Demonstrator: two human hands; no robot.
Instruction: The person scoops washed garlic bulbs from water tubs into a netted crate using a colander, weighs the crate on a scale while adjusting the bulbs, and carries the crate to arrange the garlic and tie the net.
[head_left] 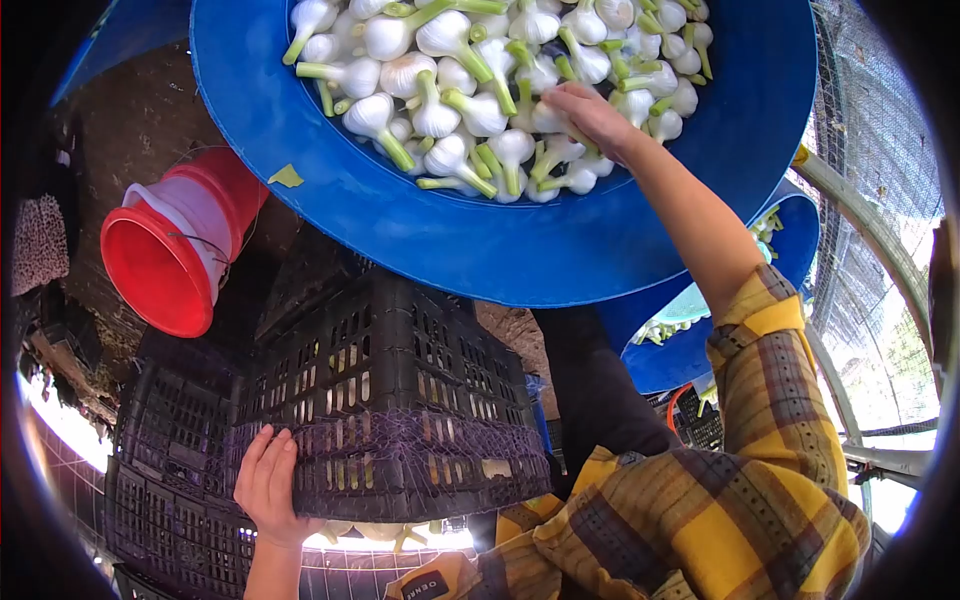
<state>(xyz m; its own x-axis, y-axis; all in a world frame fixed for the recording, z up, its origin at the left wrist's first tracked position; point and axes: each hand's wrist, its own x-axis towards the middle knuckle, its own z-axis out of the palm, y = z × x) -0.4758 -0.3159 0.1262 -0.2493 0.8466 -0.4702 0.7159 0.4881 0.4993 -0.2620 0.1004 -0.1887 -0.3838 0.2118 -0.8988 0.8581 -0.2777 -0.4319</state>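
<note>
Touching garlic bulbs [435, 115], right hand [594, 120], holding black crate [389, 385], left hand [270, 490]

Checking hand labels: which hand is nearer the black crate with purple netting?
Left. The left hand touches the black crate, fingers against its side. The right hand is well away from it, among the garlic bulbs in the blue tub.

Garlic bulbs [483, 115] lie in the tub [480, 255], under and around the right fingers [566, 98]; another tub [798, 245] lies to their right; the crate [392, 345] extends right and ahead of the left fingers [264, 460] on its side; buckets [240, 188] lie beyond them
</note>
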